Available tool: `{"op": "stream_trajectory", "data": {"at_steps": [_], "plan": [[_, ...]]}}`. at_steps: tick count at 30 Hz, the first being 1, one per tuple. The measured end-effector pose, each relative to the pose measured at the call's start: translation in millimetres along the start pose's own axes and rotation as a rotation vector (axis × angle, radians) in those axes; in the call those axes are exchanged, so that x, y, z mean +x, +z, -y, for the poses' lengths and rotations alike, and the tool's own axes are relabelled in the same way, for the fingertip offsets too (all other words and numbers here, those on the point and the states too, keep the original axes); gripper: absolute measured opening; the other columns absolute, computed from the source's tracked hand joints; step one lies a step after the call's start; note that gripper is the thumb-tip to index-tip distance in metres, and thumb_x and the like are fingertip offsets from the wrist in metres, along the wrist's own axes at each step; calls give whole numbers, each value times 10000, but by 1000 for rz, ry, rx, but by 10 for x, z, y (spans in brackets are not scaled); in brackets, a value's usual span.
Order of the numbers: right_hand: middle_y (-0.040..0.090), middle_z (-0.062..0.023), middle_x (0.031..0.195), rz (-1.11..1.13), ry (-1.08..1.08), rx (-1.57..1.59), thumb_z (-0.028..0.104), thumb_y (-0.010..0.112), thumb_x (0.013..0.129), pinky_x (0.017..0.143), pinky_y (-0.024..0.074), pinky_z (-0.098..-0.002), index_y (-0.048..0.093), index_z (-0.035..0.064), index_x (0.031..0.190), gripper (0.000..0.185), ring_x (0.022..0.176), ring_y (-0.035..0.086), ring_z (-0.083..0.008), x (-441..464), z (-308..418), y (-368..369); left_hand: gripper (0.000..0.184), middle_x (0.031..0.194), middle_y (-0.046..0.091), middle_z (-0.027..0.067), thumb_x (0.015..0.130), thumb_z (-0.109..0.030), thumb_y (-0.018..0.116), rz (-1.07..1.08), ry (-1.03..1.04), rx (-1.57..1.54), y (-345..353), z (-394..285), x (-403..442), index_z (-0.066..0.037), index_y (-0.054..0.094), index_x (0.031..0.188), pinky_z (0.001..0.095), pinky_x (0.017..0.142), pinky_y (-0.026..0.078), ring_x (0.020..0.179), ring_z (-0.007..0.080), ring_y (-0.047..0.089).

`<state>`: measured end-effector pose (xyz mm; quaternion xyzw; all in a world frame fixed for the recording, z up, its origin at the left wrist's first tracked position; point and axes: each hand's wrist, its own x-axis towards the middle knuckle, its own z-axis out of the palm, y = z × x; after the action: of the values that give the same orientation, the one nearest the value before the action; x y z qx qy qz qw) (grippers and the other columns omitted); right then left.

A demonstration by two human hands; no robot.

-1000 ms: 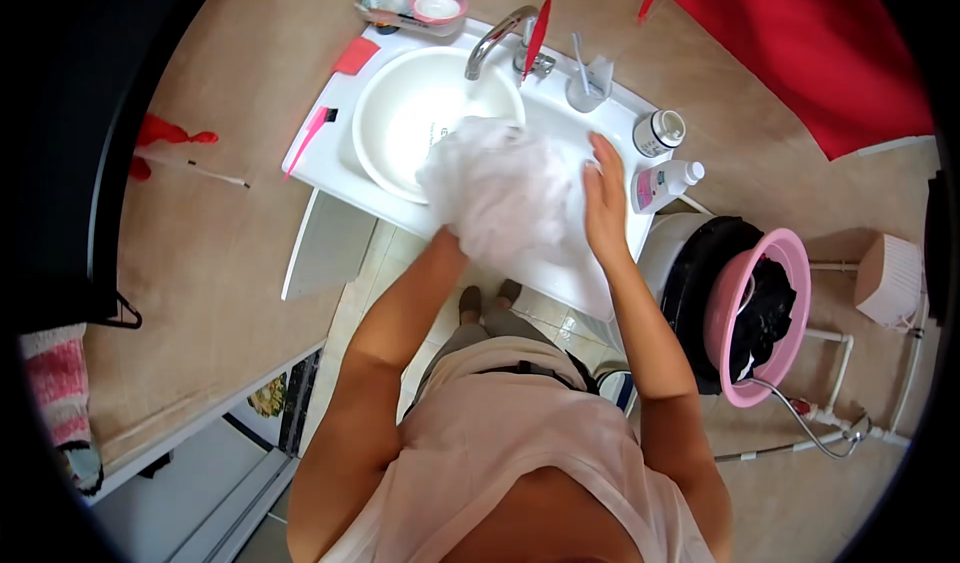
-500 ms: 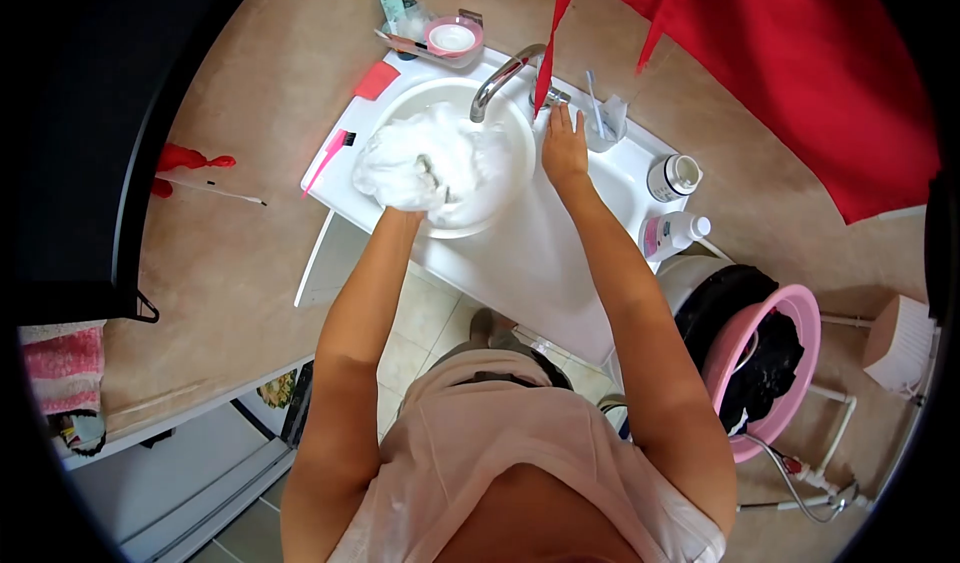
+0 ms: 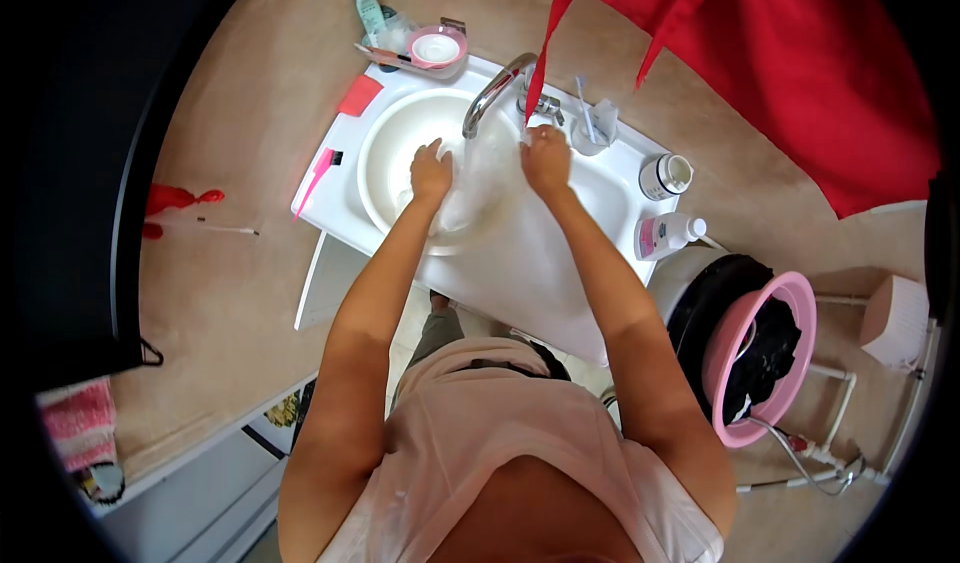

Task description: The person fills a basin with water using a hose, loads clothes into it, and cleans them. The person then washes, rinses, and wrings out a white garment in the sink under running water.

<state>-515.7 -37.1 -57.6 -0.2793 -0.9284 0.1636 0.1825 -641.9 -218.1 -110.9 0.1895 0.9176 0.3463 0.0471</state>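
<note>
the blurred white cloth (image 3: 463,203) lies below the tap (image 3: 491,93), between left hand (image 3: 431,175) and right hand (image 3: 547,162); both look half curled, hold unclear.

Both bare arms are reaching forward from the torso, with the elbows bending outward slightly and the forearms converging. The bare left hand (image 3: 432,173) is pointing away from the body, its back facing the camera and its fingers bending slightly. The bare right hand (image 3: 546,161) is extending slightly farther forward, its back also facing the camera and its fingers curling. The wrists are continuing the forearm lines nearly straight. The hands are remaining apart; motion blur is obscuring the fingertips, and the palms are facing out of view.
</note>
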Motion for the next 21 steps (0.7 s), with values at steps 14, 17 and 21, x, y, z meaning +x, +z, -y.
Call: {"op": "stream_trajectory", "data": {"at_steps": [14, 17, 21], "plan": [[593, -55, 708, 77, 924, 1761, 473, 533, 933, 456, 412, -291, 585, 73, 779, 432, 528, 527, -174, 90, 778, 1540, 280, 940, 649, 122, 955, -361, 468, 823, -831, -1635, 362, 52, 486, -103, 548, 879, 367, 729, 504, 816, 247, 588], [631, -85, 722, -136, 763, 1076, 520, 585, 882, 499, 441, -347, 625, 54, 759, 484, 557, 569, -231, 92, 964, 1586, 316, 902, 628, 86, 973, -392, 442, 881, -794, -1706, 395, 85, 425, -143, 521, 796, 448, 680, 508, 727, 273, 581], [655, -151, 746, -110, 815, 786, 545, 639, 820, 628, 470, -421, 668, 47, 786, 500, 674, 613, -337, 116, 1155, 1152, 319, 986, 584, 65, 986, -452, 373, 892, -796, -1804, 479, 67, 370, -166, 510, 955, 515, 728, 495, 810, 302, 584]]}}
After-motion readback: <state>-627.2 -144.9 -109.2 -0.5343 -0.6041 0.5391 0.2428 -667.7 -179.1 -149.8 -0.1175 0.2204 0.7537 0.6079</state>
